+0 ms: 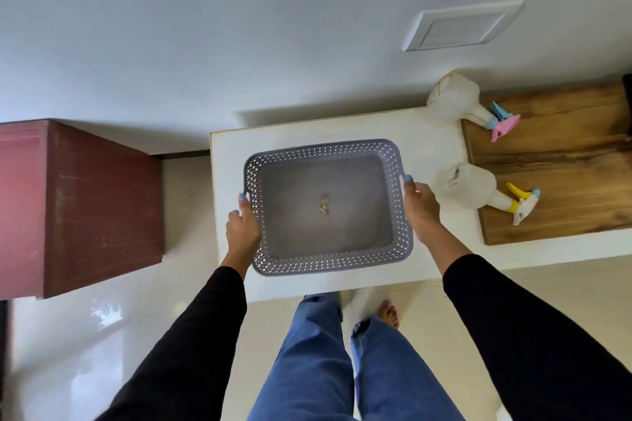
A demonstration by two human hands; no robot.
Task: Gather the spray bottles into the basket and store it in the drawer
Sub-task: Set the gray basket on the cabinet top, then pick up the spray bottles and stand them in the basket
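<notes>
A grey perforated basket (328,263) sits over the white cabinet top (434,143), with only a small sticker on its floor. My left hand (243,227) grips its left rim and my right hand (421,207) grips its right handle. Two translucent spray bottles lie on their sides to the right. The far bottle (456,99) has a pink and blue trigger. The near bottle (473,186) has a yellow and white trigger. Both rest half on a wooden board (564,161).
A dark red cabinet (99,208) stands to the left across a gap of glossy floor. A white wall with a switch plate (461,26) is behind the cabinet top. My legs and a bare foot are below the front edge.
</notes>
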